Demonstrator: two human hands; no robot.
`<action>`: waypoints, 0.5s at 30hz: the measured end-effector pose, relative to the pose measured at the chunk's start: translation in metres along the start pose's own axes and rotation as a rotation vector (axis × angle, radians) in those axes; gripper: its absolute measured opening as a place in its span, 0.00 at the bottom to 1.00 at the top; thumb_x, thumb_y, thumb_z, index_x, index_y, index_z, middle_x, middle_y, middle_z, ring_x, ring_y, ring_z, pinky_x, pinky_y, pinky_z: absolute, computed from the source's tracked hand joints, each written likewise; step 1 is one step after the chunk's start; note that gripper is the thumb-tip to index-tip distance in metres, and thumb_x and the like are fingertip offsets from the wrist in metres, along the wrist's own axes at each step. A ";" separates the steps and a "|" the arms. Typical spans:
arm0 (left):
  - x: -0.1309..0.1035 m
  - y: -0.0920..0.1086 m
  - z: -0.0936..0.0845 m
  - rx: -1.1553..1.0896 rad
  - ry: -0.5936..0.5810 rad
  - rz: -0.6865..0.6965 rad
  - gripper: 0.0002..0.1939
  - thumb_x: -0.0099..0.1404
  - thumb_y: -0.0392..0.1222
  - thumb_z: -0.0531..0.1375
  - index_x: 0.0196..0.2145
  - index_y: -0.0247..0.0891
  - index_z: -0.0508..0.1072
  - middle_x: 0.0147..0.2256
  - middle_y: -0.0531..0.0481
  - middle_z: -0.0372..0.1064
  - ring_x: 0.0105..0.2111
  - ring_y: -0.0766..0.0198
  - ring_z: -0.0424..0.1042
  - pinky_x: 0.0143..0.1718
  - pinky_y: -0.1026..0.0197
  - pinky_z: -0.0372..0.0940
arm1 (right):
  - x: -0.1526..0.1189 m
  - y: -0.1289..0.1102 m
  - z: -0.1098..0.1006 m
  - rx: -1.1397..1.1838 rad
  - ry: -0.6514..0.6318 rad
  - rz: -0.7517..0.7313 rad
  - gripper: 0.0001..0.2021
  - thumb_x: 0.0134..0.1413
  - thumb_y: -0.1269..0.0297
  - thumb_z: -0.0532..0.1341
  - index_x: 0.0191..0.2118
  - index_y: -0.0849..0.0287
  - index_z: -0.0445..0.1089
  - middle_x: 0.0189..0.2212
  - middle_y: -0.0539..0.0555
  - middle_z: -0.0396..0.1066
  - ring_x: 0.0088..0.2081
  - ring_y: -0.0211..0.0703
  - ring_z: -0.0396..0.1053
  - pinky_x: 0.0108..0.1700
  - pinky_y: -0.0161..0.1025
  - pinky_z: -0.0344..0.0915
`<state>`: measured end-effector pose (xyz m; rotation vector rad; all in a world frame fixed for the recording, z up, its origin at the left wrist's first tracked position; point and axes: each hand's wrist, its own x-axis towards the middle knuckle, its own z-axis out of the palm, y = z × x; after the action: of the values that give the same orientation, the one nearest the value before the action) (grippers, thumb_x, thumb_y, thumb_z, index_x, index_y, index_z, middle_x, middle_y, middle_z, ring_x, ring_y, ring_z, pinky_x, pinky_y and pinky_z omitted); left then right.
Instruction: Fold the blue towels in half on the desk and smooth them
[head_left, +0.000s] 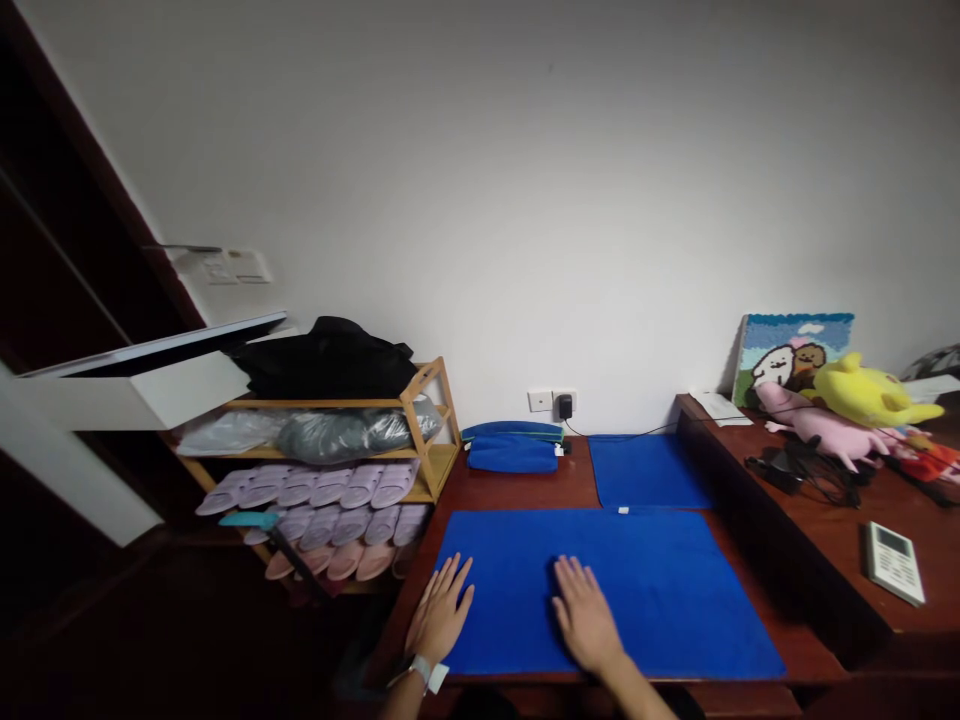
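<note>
A large blue cloth [660, 590] is spread flat on the reddish-brown table [517, 491]. My left hand [442, 612] rests at the cloth's left edge, partly over the bare wood, fingers stretched out and holding nothing. Flat on the middle of the cloth lies my right hand [585, 612], its fingers extended and nothing in it. Behind the big cloth, a smaller blue cloth [645, 470] lies near the wall on the right. Folded blue cloths [514, 452] are stacked at the back left of the table.
To the left stands a wooden rack [435, 460] with slippers and a black bag [326, 360]. A black plug [565, 405] with a cable sits in the wall socket. The right-hand surface bears plush toys [821, 422], a picture and a white calculator-like device [894, 562].
</note>
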<state>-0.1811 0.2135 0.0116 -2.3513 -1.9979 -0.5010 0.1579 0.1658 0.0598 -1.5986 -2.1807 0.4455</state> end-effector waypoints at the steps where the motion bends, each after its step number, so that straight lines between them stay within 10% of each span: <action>1: 0.000 0.000 0.000 0.003 0.002 0.003 0.28 0.75 0.52 0.47 0.70 0.49 0.59 0.71 0.50 0.54 0.70 0.57 0.53 0.70 0.45 0.51 | 0.005 -0.021 0.012 0.012 -0.037 -0.042 0.31 0.69 0.46 0.40 0.73 0.47 0.46 0.72 0.44 0.44 0.73 0.49 0.43 0.74 0.53 0.43; 4: -0.001 0.000 0.001 0.008 0.005 0.012 0.28 0.76 0.52 0.46 0.70 0.49 0.59 0.71 0.50 0.54 0.70 0.57 0.53 0.70 0.46 0.51 | 0.010 -0.050 0.035 0.027 -0.088 -0.076 0.30 0.70 0.45 0.40 0.73 0.39 0.39 0.72 0.37 0.38 0.73 0.47 0.42 0.74 0.52 0.43; 7: 0.000 -0.001 0.001 0.005 0.006 0.014 0.28 0.76 0.52 0.46 0.70 0.49 0.59 0.71 0.50 0.54 0.70 0.57 0.53 0.70 0.46 0.51 | -0.003 -0.029 0.033 0.024 -0.073 -0.011 0.29 0.69 0.43 0.41 0.71 0.31 0.36 0.69 0.29 0.35 0.73 0.47 0.42 0.74 0.52 0.43; 15: 0.002 0.001 0.002 -0.010 0.020 0.011 0.27 0.75 0.51 0.48 0.69 0.48 0.61 0.70 0.49 0.55 0.70 0.56 0.55 0.70 0.45 0.52 | -0.107 0.172 -0.030 -0.203 0.207 0.249 0.31 0.65 0.43 0.46 0.69 0.44 0.58 0.68 0.47 0.58 0.70 0.55 0.52 0.70 0.59 0.54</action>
<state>-0.1798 0.2162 0.0103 -2.3519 -1.9778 -0.5340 0.3432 0.1154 -0.0099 -1.9419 -1.9316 0.1217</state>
